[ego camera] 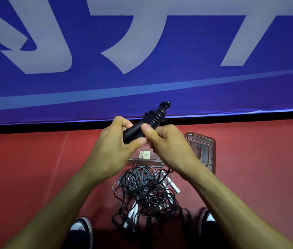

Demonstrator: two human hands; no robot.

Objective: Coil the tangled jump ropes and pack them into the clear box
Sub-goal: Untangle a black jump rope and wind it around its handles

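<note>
Just above frame centre, I see both hands meeting on a black jump rope bundle (147, 123): black handles with black cord wound in tight turns round their upper end, tip pointing toward 1 o'clock. Left hand (114, 148) has its grip closed round the lower part of the handles, thumb lying across the front. Right hand (167, 146) has its grip closed as well, thumb pressed on the handles just below the wound turns, fingers curled under. A black cord (169, 170) drops from beneath the right hand toward 6 o'clock into the pile.

On the red floor (25, 168), at 6 o'clock from the hands, lies the tangled pile of ropes (145, 191): black and grey cords knotted together, with white handles (171, 185) poking out at the pile's 2 o'clock edge and more white showing at its 7 o'clock side.

Clear box (143, 158) sits on the floor just beyond the pile, mostly hidden by the hands; I can make out its near rim and two small white pieces (144, 155) at that spot. I cannot tell what else it holds. Its clear lid (202, 150) lies just beside it at 3 o'clock, flat on the floor.

Shoes: left shoe (82, 230) at 7 o'clock of the pile, right shoe (207, 223) at 5 o'clock. Blue banner (142, 83) with large pale lettering fills the upper half.
</note>
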